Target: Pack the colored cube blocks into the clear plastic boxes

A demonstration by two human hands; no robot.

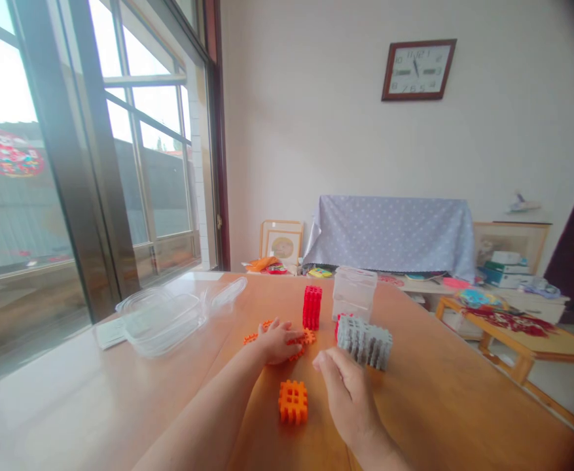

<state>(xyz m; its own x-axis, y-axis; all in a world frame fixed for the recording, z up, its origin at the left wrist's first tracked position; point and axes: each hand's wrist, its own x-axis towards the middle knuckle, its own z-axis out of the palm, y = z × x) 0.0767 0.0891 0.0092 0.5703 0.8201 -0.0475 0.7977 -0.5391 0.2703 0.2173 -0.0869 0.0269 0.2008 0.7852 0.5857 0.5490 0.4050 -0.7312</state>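
Observation:
My left hand [277, 343] reaches over a group of loose orange interlocking blocks [308, 335], palm down. Its fingers are stretched and spread, touching the pieces, which they partly cover. Closer to me stands a stack of orange blocks [293, 401] with toothed edges and square holes. To its right, my right hand [348, 389] hovers with fingers curled in and thumb against them; whether anything is inside is hidden. A tall red block stack [312, 307] rises beyond my left hand. Grey blocks [365, 341] stand in a row past my right hand, with a bit of red behind.
A clear plastic container [163, 320] lies at the left of the wooden table [208, 386], beside a transparent lid [229, 292]. At the far edge sits a translucent box [354, 294]. A low wooden stool [527, 340] is off to the right, and large windows line the left.

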